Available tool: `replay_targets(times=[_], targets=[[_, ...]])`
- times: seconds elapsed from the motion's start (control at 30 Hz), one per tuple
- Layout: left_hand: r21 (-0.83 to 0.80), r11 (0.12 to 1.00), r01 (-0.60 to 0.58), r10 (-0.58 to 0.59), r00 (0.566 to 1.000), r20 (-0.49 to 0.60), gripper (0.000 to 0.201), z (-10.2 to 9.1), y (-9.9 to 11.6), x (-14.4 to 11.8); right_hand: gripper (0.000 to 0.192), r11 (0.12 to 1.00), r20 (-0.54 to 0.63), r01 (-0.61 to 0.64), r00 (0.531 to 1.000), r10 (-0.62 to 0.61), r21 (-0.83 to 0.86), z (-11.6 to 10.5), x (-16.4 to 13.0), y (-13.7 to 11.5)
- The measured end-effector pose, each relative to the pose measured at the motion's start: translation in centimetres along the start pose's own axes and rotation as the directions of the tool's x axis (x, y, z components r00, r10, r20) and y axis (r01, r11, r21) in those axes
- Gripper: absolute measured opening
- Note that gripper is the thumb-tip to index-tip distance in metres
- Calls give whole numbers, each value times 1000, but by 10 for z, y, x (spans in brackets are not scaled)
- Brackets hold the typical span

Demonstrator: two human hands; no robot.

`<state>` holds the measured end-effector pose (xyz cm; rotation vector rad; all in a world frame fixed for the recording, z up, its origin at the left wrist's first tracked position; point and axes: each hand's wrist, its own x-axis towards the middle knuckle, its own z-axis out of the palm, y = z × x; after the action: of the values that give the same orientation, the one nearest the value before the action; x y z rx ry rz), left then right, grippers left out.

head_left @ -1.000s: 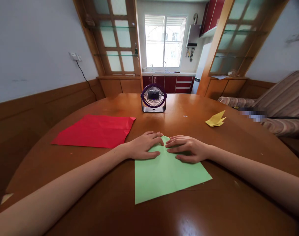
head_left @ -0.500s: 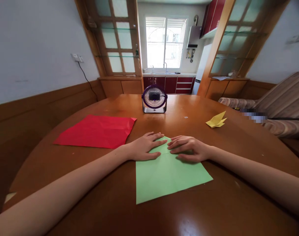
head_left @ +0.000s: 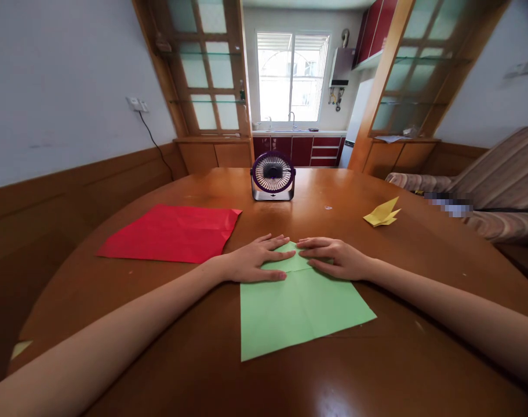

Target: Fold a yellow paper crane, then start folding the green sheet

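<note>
A sheet of light green paper (head_left: 298, 310) lies on the table in front of me, its far end folded over into a point. Across the left side of the fold my left hand (head_left: 261, 259) rests flat, fingers spread. My right hand (head_left: 333, 258) lies on the fold's right side, fingers stretched toward the tip and a little apart. The fingertips of both hands come close together near the middle of the fold. A faint crease runs down the centre of the sheet.
A red paper sheet (head_left: 172, 233) lies to the left on the round wooden table (head_left: 181, 370). Beyond the hands stands a small purple fan (head_left: 273, 175). Folded yellow paper (head_left: 382, 213) sits at the right, with a striped sofa (head_left: 502, 174) past the table's edge.
My right hand has shifted slightly away from me and its thumb has drawn in toward the fingers, showing more of the fold's edge. My left hand stays almost in place.
</note>
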<state>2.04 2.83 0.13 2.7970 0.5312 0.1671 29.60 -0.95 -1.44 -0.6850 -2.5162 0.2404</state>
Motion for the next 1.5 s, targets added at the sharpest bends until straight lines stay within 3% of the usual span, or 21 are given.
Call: replay_targets(times=[0.27,0.5,1.07,1.33,1.5], targets=[[-28,999,41,-42,997,-59,66,-2,9,1,45,978,139,35,990,-7,-204,-3,5,-2],[10,999,42,-42,999,-27,81,0,8,2,43,956,251,91,968,-19,-280,-11,12,-3],[-14,999,33,-33,999,-43,77,-1,8,1,27,975,192,102,979,-64,-199,-41,-21,-11],[-16,1000,26,-27,998,-48,73,-2,5,0,17,983,84,126,990,-116,-134,-41,-35,-7],[75,993,88,-81,992,-100,69,2,22,10,15,987,15,141,990,-140,-83,-36,-32,-6]])
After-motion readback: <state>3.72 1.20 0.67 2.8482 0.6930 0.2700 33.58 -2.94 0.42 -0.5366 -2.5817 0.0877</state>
